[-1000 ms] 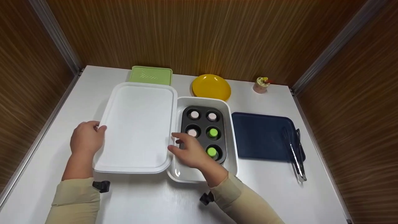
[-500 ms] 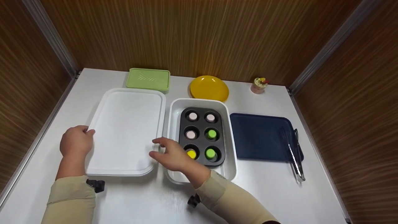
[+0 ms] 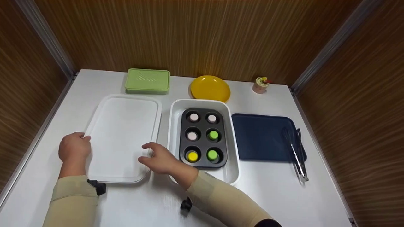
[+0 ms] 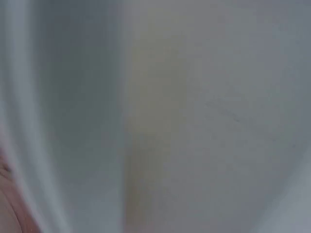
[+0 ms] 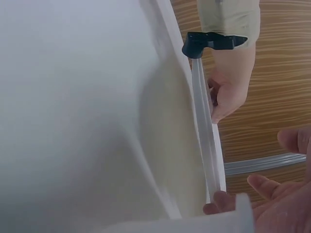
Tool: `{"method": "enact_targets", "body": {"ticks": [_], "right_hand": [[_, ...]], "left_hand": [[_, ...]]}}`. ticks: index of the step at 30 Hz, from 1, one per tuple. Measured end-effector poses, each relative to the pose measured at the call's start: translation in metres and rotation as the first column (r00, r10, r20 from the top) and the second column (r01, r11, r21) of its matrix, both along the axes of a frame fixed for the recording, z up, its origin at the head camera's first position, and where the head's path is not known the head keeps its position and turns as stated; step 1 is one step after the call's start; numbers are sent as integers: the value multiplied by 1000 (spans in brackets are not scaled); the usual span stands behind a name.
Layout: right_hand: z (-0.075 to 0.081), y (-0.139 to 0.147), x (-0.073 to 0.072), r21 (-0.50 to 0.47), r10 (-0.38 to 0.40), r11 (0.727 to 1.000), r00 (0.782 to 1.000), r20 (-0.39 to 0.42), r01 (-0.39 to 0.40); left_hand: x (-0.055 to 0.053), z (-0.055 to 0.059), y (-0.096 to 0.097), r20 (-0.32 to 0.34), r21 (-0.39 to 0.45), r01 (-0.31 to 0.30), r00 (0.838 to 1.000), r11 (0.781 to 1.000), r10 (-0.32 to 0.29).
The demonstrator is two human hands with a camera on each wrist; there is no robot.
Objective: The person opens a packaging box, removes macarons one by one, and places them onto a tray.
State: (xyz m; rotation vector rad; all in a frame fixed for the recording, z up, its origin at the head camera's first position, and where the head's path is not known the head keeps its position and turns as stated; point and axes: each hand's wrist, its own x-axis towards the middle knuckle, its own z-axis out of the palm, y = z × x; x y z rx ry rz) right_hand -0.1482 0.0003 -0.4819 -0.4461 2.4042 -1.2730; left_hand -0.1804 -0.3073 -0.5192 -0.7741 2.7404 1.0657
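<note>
Gripping the lid (image 3: 121, 132) left of the tub (image 3: 233, 151) with the left hand (image 3: 74, 147), spreading the right hand's (image 3: 162, 160) thumb and forefinger at its opposite edge, showing the muffin tin (image 3: 203, 145) only in the head view!

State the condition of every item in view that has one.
White bin, uncovered
White lid, off the bin
Left hand, gripping the lid's left edge
Right hand, at the lid's right edge, thumb and index finger apart
Muffin tin, inside the bin, all six hollows occupied
Green box, lid on
Yellow plate, face up
Dessert cup, upright
Navy board, lying flat
Utensils, lying partly on the board
</note>
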Motion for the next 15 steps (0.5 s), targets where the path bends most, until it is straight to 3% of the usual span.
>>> {"method": "enact_targets", "body": {"ticks": [7,15], "right_hand": [[-6,-15,-13,0,-116,993,991,61,116],[-10,-32,-18,-4,-217,976,972,92,218]], "left_hand": [[-8,-9,0,-13,26,-15,1000,1000,16],[-8,-18,-4,-17,12,-5,1000,1000,6]]}}
